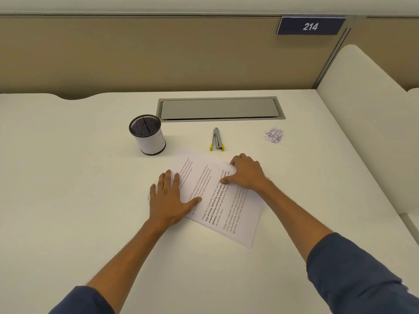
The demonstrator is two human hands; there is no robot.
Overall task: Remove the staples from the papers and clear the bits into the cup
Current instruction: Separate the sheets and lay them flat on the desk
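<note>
My right hand (246, 173) has its fingers curled over the far right edge of the papers (217, 196), thumb laid on the printed sheet. My left hand (169, 199) lies flat with straight fingers, pressing the papers' left edge, at the frame's centre. The stack lies skewed on the white desk (68, 177). Just above it sits the staple remover (217, 140); the mesh cup (147, 134) stands to its left, and a heap of paper bits (274, 135) lies to the right.
</note>
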